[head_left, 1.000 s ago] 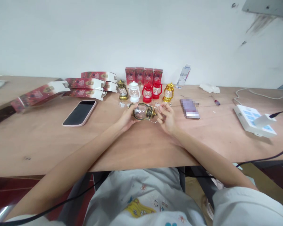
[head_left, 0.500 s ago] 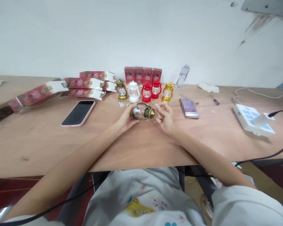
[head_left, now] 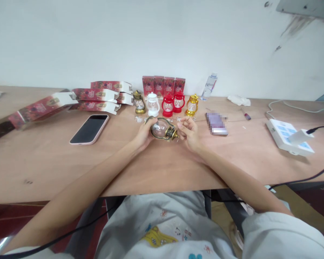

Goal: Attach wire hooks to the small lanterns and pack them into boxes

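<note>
My left hand (head_left: 145, 136) is wrapped round the base of a bronze-coloured miniature lantern (head_left: 162, 129), which lies on its side above the table with its pointed cap toward the right. Its clear globe shows between the frame bars. My right hand (head_left: 188, 132) is close to the cap, thumb and fingers pinched together; what they hold, if anything, is too small to make out. Behind the hands stand a bronze lantern (head_left: 139, 103), a white lantern (head_left: 152, 105), two red lanterns (head_left: 167, 105) and a gold lantern (head_left: 192, 105). Small clear pieces (head_left: 139, 119) lie in front of them.
Red printed boxes (head_left: 95, 95) lie piled at the left, and several more upright boxes (head_left: 159, 86) stand by the wall. A phone (head_left: 89, 129) lies left, another phone (head_left: 216, 124) right. Beyond are a water bottle (head_left: 209, 87), tissue (head_left: 239, 100), screwdriver (head_left: 247, 116) and power strip (head_left: 288, 138).
The held lantern has turned slightly, its cap dipping toward me and its base rising. My right fingers have curled in a little near the cap.
</note>
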### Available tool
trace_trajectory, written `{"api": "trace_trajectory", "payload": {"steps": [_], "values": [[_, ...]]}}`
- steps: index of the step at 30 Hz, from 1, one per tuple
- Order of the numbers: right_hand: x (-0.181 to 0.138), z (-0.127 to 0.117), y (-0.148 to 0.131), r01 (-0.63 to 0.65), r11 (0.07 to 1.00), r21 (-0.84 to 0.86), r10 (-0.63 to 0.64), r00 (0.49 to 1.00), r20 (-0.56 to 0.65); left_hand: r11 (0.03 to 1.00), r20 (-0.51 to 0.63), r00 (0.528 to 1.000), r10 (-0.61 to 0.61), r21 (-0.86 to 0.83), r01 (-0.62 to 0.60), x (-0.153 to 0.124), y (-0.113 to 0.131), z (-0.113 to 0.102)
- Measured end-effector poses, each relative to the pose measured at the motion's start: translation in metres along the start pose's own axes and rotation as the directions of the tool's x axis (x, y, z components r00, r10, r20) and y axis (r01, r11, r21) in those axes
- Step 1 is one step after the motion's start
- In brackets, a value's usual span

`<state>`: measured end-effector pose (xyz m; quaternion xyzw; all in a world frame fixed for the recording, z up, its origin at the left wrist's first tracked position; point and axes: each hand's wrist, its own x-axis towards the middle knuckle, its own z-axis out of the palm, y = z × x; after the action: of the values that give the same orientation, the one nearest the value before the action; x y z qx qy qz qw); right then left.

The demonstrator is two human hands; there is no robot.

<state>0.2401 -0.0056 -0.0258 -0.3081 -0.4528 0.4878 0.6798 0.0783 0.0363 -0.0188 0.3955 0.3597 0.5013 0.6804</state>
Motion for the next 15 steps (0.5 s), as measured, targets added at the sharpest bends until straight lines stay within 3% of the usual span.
{"api": "trace_trajectory", "payload": {"steps": [10, 15], "values": [[0.010, -0.004, -0.002, -0.132, 0.989, 0.071, 0.139, 0.985, -0.102, 0.998, 0.079, 0.995, 0.067, -0.025, -0.066, 0.000, 0.000, -0.002], [0.018, -0.011, -0.004, -0.081, 0.991, 0.106, 0.092, 0.990, -0.108, 0.996, 0.075, 0.993, 0.093, -0.024, -0.091, -0.003, 0.003, 0.001]]}}
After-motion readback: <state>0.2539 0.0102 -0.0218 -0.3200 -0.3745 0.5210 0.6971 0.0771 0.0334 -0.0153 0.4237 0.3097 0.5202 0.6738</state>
